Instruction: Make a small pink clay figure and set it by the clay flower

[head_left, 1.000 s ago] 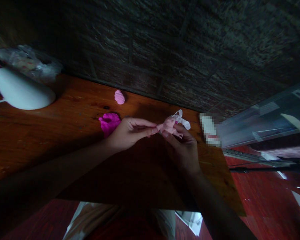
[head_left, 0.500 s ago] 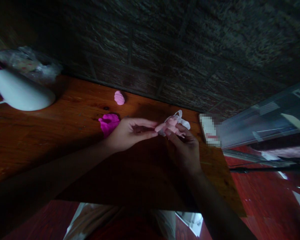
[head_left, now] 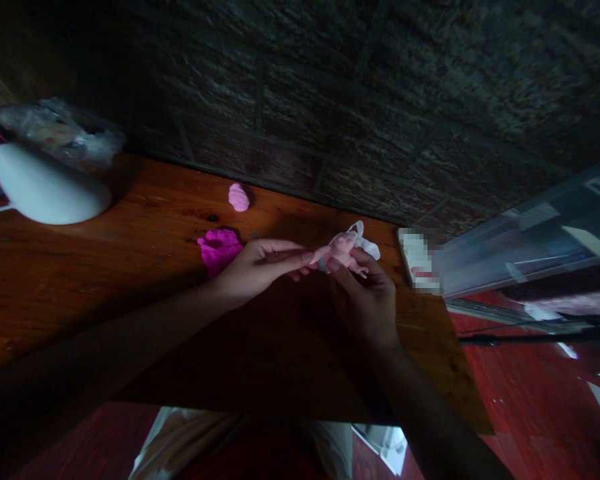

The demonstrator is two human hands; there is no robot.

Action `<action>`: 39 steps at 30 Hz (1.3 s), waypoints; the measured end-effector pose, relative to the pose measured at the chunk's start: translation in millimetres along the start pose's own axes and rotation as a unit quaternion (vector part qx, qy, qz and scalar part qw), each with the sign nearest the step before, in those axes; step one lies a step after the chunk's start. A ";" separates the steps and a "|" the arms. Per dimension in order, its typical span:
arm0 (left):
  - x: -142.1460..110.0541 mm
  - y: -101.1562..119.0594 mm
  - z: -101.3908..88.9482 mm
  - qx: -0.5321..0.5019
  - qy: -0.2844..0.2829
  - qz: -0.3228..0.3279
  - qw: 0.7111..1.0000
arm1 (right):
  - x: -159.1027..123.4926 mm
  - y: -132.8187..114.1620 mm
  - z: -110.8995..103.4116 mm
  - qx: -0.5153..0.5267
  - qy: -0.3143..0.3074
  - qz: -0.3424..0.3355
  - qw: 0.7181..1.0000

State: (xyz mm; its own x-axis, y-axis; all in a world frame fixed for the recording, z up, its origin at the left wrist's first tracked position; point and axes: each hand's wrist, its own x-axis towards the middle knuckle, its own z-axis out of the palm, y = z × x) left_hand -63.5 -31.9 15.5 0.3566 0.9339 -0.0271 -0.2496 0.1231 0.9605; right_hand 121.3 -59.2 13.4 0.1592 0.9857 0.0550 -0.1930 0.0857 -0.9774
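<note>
Over the wooden table, a small pale pink clay-like figure [head_left: 345,247] with thin limb-like ends is held between my hands, and a thin white sheet or strap [head_left: 365,241] loops behind it. My right hand [head_left: 373,297] grips its right side, thumb in front and fingers behind. At its left end, my left hand [head_left: 257,267] pinches the narrow tip between thumb and fingers. Left of that hand lies a bright magenta crumpled piece [head_left: 217,250], partly covered by the hand. A lighter pink lump [head_left: 239,197] sits farther back by the wall.
On the left stand a white jug-like vessel [head_left: 50,183] and a crumpled clear plastic bag [head_left: 75,133]. A pale box, blurred out [head_left: 419,260], lies at the table's [head_left: 145,220] right edge. A dark stone-patterned wall [head_left: 290,100] rises behind, and a glassy panel [head_left: 520,227] stands right.
My left thumb and fingers have closed in on the figure's left tip, and the fingertips curl beneath it. My right hand has barely shifted and keeps its hold.
</note>
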 end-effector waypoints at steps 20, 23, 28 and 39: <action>1.9 -3.2 -0.8 -0.102 -0.069 -0.064 0.990 | 1.9 4.6 0.8 0.003 -0.011 -0.004 1.000; 2.0 -0.9 1.3 -0.033 -0.059 -0.007 0.998 | 1.7 4.3 1.1 0.023 -0.016 -0.004 1.000; 1.1 -2.3 1.4 0.062 -0.004 0.111 0.992 | 2.0 1.4 0.2 0.030 -0.008 0.006 1.000; -2.3 -8.0 3.6 0.134 0.040 0.214 0.967 | 0.8 0.4 1.0 0.014 0.003 0.005 1.000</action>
State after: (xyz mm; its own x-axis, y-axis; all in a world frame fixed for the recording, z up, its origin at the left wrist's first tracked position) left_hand -59.1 -36.3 8.9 0.1982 0.9045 0.3775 -0.1134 -0.3614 0.9255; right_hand 120.4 -58.1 13.3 0.1637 0.9856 0.0432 -0.2211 0.0793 -0.9720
